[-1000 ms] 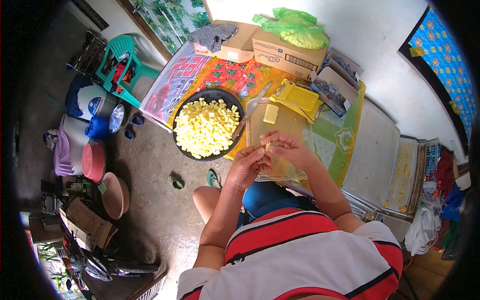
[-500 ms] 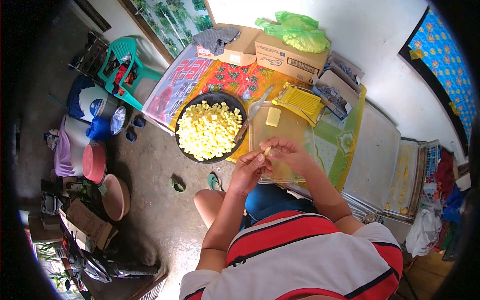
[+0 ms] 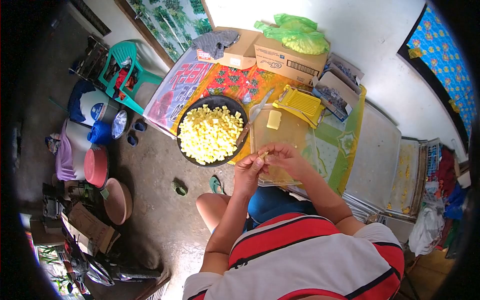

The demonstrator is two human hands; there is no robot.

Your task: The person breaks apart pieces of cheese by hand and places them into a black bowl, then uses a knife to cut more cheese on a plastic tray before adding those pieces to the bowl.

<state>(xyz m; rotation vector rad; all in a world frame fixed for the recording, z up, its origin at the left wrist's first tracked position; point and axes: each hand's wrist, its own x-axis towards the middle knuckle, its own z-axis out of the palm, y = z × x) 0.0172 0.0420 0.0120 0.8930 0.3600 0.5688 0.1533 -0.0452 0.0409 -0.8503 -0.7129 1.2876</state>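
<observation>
My left hand (image 3: pixel 247 170) and my right hand (image 3: pixel 283 157) meet over the near edge of a translucent plastic tray (image 3: pixel 295 142). Their fingertips pinch a small pale-yellow piece (image 3: pixel 263 155), partly hidden by the fingers. Beyond them on the tray lies a yellow slab (image 3: pixel 273 120). A knife with a wooden handle (image 3: pixel 243 134) rests between the tray and a round black pan (image 3: pixel 183 151). Heaped in that pan are many small yellow cubes (image 3: pixel 210 132). At the tray's far right corner sits a yellow cutting frame (image 3: pixel 300 104).
Cardboard boxes (image 3: pixel 285 62) stand along the table's back, topped by a green plastic bag (image 3: pixel 295 35). Small packets fill open boxes (image 3: pixel 332 95) at the back right. Metal trays (image 3: pixel 370 155) lean on the right. A green chair (image 3: pixel 125 55) and basins (image 3: pixel 118 200) are left.
Both hands stay together around the small piece, with slight finger movement. The view has shifted a little; the slab, knife and pan keep their places.
</observation>
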